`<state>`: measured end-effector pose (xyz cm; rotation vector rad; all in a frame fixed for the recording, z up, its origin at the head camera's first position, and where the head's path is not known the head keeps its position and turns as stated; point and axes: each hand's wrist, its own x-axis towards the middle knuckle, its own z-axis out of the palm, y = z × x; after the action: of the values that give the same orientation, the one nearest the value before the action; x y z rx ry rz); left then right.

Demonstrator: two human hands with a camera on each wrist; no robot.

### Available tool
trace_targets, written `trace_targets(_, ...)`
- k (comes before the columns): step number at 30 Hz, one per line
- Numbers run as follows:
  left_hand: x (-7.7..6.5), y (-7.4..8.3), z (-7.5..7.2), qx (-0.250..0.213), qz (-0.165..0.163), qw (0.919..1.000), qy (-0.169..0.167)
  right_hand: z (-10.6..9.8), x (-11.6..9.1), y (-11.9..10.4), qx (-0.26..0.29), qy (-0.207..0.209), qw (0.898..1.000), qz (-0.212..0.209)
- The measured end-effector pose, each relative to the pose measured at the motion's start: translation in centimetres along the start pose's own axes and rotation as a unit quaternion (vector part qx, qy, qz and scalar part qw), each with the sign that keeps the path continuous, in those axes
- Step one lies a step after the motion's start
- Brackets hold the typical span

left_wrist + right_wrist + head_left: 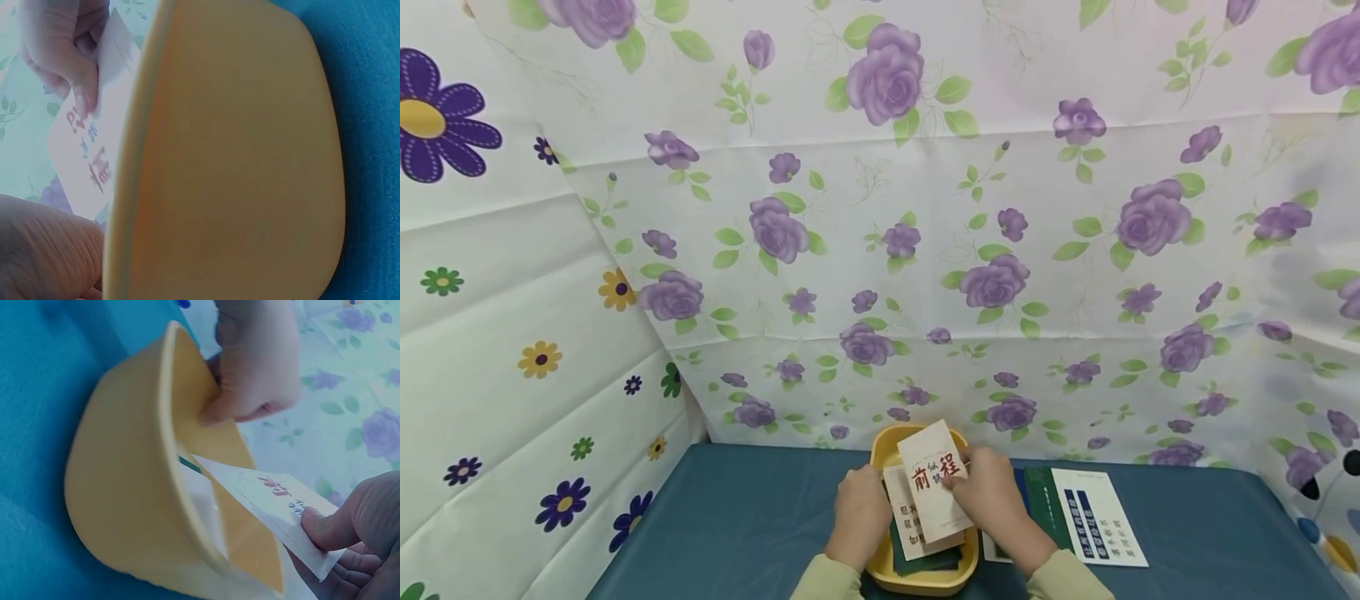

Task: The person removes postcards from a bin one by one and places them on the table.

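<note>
A yellow plastic basin (925, 586) stands on the table with several printed cards inside. My right hand (992, 496) pinches a white card (934, 500) with red and blue Chinese characters, thumb on its printed face. It is tilted above the basin in the right wrist view, where the thumb (325, 528) shows clearly. At the basin's left side, my left hand (859, 510) is curled at the rim, its fingers partly hidden. Beneath the held card lie a cream card (904, 521) with black characters and a dark green card (925, 562).
Right of the basin, a green card or booklet (1043, 504) and a white card (1101, 517) with blue bands lie on the blue-green table (760, 517). A floral sheet (925, 250) hangs behind, and another patterned sheet (497, 333) borders the left.
</note>
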<state>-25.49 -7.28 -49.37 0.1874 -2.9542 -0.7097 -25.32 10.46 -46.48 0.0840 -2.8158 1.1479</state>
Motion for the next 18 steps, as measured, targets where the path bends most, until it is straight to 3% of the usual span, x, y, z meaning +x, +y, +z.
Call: trace_targets(18, 0.0, 0.0, 0.2, -0.002, 0.005, 0.9996, 0.026, -7.0, 0.3, 4.2, 0.022, 0.068, 0.997, 0.026)
